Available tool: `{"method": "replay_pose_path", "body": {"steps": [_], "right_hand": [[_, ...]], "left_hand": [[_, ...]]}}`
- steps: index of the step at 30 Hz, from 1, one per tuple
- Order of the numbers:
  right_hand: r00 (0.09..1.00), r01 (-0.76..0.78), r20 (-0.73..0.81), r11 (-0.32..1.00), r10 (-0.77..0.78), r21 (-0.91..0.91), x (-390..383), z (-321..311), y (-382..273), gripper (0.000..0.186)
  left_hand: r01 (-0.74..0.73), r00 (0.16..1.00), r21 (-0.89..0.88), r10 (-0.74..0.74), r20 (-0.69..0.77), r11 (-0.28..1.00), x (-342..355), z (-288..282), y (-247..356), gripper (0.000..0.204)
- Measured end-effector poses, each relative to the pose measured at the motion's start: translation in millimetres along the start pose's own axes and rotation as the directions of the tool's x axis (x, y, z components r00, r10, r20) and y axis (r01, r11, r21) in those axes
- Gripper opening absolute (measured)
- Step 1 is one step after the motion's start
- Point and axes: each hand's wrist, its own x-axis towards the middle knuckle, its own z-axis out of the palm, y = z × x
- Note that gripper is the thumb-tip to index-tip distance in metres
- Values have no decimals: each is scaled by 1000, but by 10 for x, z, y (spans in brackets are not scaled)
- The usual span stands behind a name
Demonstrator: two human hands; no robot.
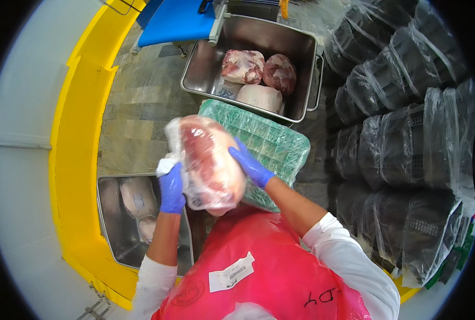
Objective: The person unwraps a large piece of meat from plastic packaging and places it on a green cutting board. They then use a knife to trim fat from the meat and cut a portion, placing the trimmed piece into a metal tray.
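Observation:
Between my two gloved hands I hold up a large cut of meat (211, 162) in clear plastic wrap, slightly blurred. My left hand (171, 188), in a purple glove, grips its left side, closed on bunched whitish plastic at the edge. My right hand (251, 164), gloved likewise, presses against the right side with its fingers along the meat. Behind the cut lies a green crate (272, 141) covered in clear plastic film. Beyond it, a deep steel tub (200, 66) contains several pieces of meat (243, 66).
At lower left stands a second steel tub (109, 242) with several wrapped pieces (139, 197). Stacked dark crates (392, 141) in clear film line the right side. A yellow barrier (77, 160) runs along the left wall. Ahead is a blue surface (176, 24).

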Motion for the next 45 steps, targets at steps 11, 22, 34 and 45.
{"method": "replay_pose_path", "body": {"steps": [11,22,34,45], "right_hand": [[949,-50,-315,992,10,-120,-546,-894,-566,79],[904,5,-341,804,-258,-595,-961,-1517,-155,76],[775,500,608,-423,-171,-756,-32,403,-591,43],[923,247,233,8,-306,-969,-927,-377,-861,10]], "left_hand": [[182,940,-364,-52,338,913,-137,-364,807,22],[219,972,-643,-219,82,734,-126,-2974,652,17],[-156,987,-307,137,-82,939,-549,-2695,500,29],[15,962,-615,-180,-207,788,-684,-2075,534,22]]}}
